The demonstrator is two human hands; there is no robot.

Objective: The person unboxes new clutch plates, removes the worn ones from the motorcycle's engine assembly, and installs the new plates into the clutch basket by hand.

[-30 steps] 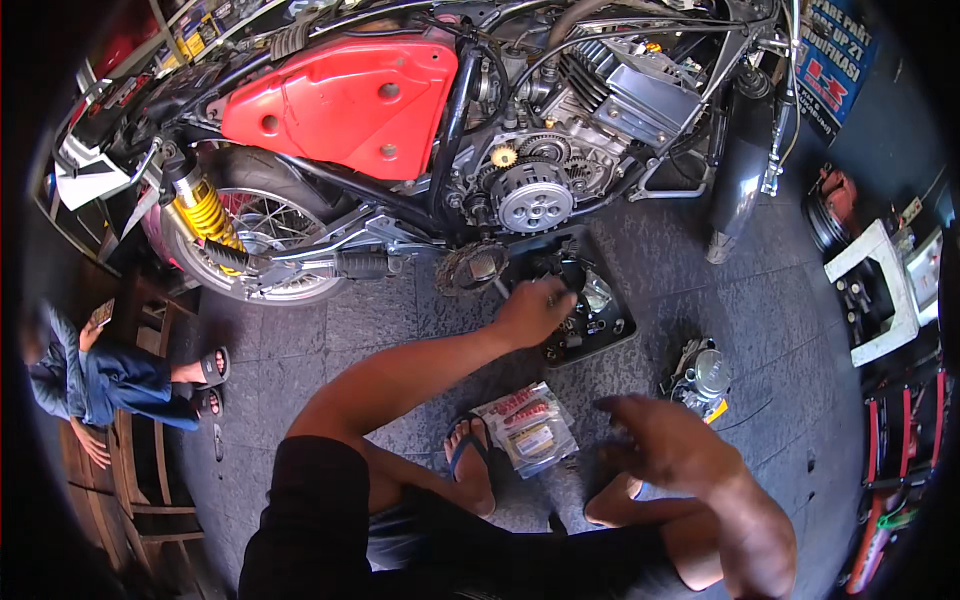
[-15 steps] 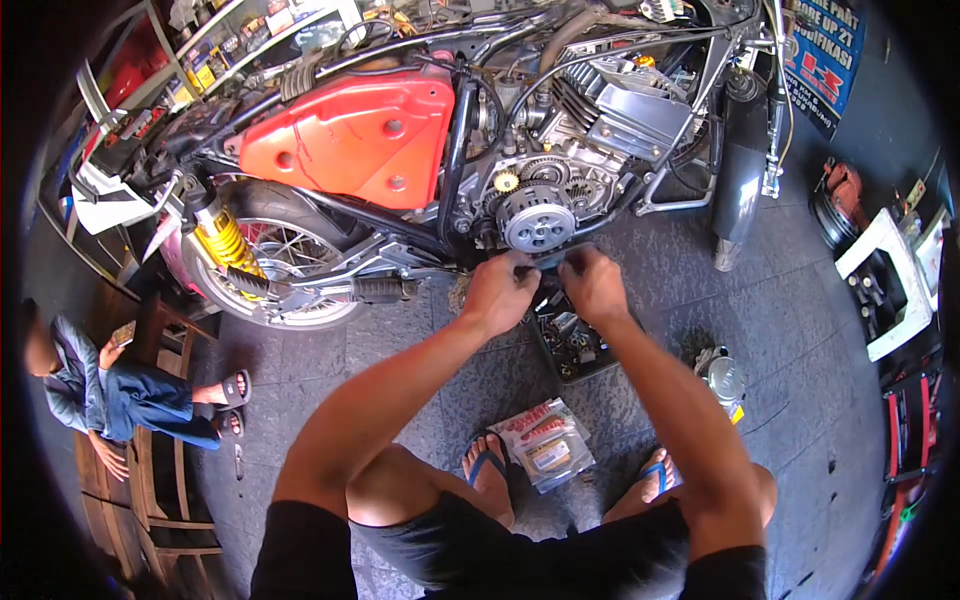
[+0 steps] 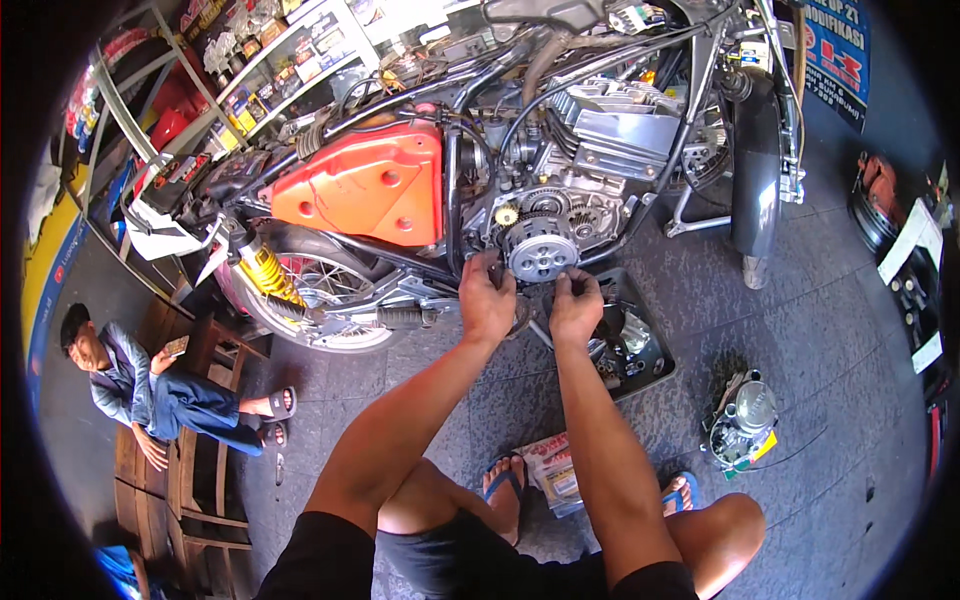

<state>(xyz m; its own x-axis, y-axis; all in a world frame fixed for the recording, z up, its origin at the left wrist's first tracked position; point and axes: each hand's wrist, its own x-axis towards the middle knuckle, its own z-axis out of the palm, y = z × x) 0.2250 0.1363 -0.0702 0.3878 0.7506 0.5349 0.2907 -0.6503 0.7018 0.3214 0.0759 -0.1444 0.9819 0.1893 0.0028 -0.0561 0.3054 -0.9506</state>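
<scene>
A partly stripped motorcycle engine (image 3: pixel 590 215) is in front of me, its side cover off. Its round silver clutch (image 3: pixel 542 256) sits low on the near side, with a small yellow gear (image 3: pixel 507 215) at its upper left. My left hand (image 3: pixel 487 305) is at the clutch's lower left, fingers bent together against the engine's edge. Just under the clutch's lower rim is my right hand (image 3: pixel 576 310), thumb and fingers pinched. Whatever either hand holds is too small or hidden to make out. Behind my right hand lies a dark tray (image 3: pixel 655 372) of loose metal parts.
A removed engine cover (image 3: pixel 752 408) lies on the floor at right. Plastic packets (image 3: pixel 552 470) are between my feet. The motorcycle's rear wheel (image 3: pixel 310 290) and orange side panel (image 3: pixel 365 190) are at left. A person (image 3: pixel 150 380) sits on a wooden bench (image 3: pixel 180 465), holding a phone-like object.
My hands have moved apart, the left up to the clutch's left side and the right staying below it. The view has shifted, and more of the parts tray shows.
</scene>
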